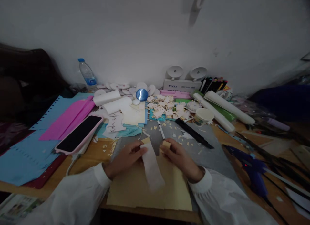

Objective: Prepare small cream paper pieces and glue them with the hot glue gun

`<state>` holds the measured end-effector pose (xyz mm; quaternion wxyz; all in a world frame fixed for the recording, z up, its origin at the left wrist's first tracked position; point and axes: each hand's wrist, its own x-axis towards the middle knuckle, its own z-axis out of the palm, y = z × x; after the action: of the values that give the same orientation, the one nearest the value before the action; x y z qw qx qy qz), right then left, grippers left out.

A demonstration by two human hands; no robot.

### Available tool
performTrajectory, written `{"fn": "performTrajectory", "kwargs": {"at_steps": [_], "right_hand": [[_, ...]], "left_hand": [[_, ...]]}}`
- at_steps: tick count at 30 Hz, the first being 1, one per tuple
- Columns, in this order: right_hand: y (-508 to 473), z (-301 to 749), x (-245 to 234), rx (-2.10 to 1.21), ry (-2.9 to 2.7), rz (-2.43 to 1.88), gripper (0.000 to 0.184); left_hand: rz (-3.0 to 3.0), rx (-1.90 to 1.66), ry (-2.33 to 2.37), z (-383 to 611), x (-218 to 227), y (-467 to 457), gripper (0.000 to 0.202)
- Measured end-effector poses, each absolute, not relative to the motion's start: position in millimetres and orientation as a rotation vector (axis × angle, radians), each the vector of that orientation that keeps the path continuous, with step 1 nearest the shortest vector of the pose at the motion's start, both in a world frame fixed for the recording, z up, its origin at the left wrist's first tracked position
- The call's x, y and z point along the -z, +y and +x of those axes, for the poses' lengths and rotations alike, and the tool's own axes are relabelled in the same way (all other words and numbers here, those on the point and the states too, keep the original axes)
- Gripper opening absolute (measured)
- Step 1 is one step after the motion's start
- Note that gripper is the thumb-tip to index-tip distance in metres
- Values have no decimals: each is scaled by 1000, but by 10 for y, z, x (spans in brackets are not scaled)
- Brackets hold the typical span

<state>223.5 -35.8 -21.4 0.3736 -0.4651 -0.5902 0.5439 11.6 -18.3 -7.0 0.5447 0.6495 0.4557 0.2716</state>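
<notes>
My left hand (129, 157) is closed on a white paper strip (152, 171), pinched under the thumb. The strip hangs down over a tan cardboard sheet (174, 189) at the table's front edge. A small tan piece (146, 140) pokes up past the left fingers. My right hand (180, 155) pinches another small tan piece (166, 144) between thumb and fingers. Whether these tan pieces join the sheet below is hidden by the hands. Just beyond the hands, a white pen-like stick (160, 129) lies on the grey mat (152, 126).
A pink-cased phone (79, 134) and blue paper sheets (21, 157) lie left. Small wooden pieces (164, 107) are heaped behind, near a paper cup (203, 116) and a black strip (193, 133). On the right rests a blue glue gun (249, 168) with its red light lit.
</notes>
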Motion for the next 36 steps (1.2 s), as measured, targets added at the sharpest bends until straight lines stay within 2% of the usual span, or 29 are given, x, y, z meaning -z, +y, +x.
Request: {"fn": "performTrajectory", "kwargs": {"at_steps": [4, 9, 16, 26, 31, 36], "right_hand": [[-382, 2211, 181, -1427, -1551, -1203, 44], [-452, 2111, 280, -1488, -1677, -1261, 45], [-439, 2102, 366, -1459, -1691, -1372, 42], [-449, 2080, 308, -1358, -1722, -1471, 54], [-459, 2064, 279, -1303, -1717, -1454, 49], [-466, 2047, 274, -1299, -1595, -1270, 35]], "left_hand": [[1373, -592, 1010, 149, 83, -144, 27], [1496, -590, 999, 192, 34, -79, 25], [1471, -493, 1019, 158, 4, -101, 25], [1276, -519, 826, 127, 140, -203, 27], [1269, -506, 787, 127, 192, -219, 26], [1287, -486, 822, 136, 184, -210, 23]]}}
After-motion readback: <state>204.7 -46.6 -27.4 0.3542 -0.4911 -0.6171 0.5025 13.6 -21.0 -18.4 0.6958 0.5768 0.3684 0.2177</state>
